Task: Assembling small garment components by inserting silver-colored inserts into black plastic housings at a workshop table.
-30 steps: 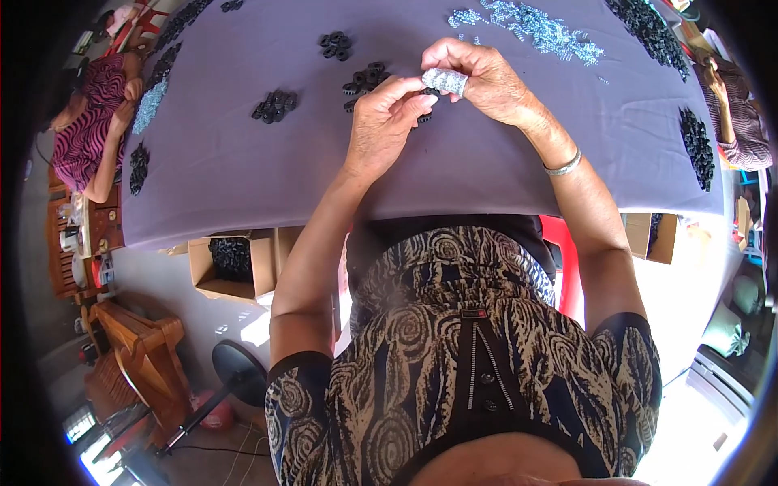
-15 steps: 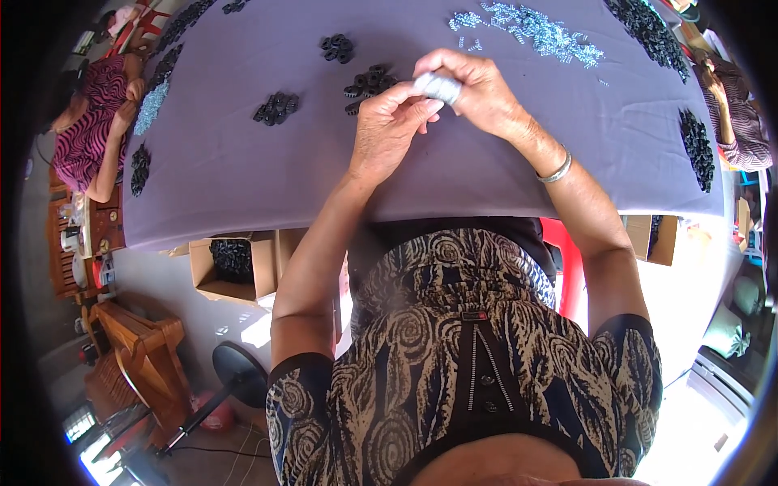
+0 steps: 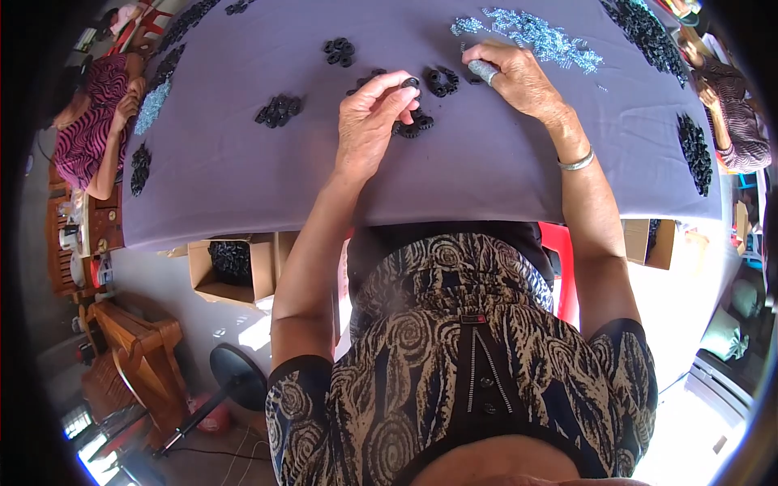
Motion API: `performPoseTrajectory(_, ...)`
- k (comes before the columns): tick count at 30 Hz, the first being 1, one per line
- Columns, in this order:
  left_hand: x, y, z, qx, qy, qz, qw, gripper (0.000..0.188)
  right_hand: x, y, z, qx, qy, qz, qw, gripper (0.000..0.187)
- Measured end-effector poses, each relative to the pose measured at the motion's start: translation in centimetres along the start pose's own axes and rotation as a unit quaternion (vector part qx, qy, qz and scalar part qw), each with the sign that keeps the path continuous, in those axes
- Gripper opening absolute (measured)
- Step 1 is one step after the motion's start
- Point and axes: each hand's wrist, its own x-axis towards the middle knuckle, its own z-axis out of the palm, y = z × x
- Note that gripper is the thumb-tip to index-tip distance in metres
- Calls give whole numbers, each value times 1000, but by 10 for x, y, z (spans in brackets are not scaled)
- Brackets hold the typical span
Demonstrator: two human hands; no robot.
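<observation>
My left hand (image 3: 366, 125) is closed in a pinch over the table. Between its thumb and forefinger is a small black round part (image 3: 411, 83). My right hand (image 3: 523, 85) is lowered to the cloth just below a pile of small silver springs (image 3: 543, 39), its fingers drawn together. Whether anything is in them is hidden. A grey wrapping (image 3: 484, 71) covers one of its digits. Between the hands lies a ring-shaped cluster of black parts (image 3: 442, 81). Another black cluster (image 3: 415, 125) is partly hidden behind my left hand.
Further black clusters (image 3: 339, 52) (image 3: 278, 110) lie to the left on the purple cloth (image 3: 243, 178). Black heaps (image 3: 694, 154) line the right edge. People sit at the left (image 3: 93, 121) and right (image 3: 733, 105). Below the table stands a cardboard box (image 3: 263, 271) of black pieces.
My hands were together over the middle and have come apart. The right one has moved right and down to the cloth; the left now shows a black part in its pinch.
</observation>
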Motion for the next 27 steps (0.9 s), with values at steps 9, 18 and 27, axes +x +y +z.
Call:
performPoseTrajectory(9,0,-3,-2,28,-7,-1,1000,23,-6,-4,-7,-96,-74,-62,991,27)
performPoseTrajectory(18,-3,-3,4,41,-30,2,999,23,-3,-14,-3,93,-77,84,989,6)
performPoseTrajectory(27,-7,1,12,54,-50,-12,997,26,0,-23,14,577,-63,142,802,14)
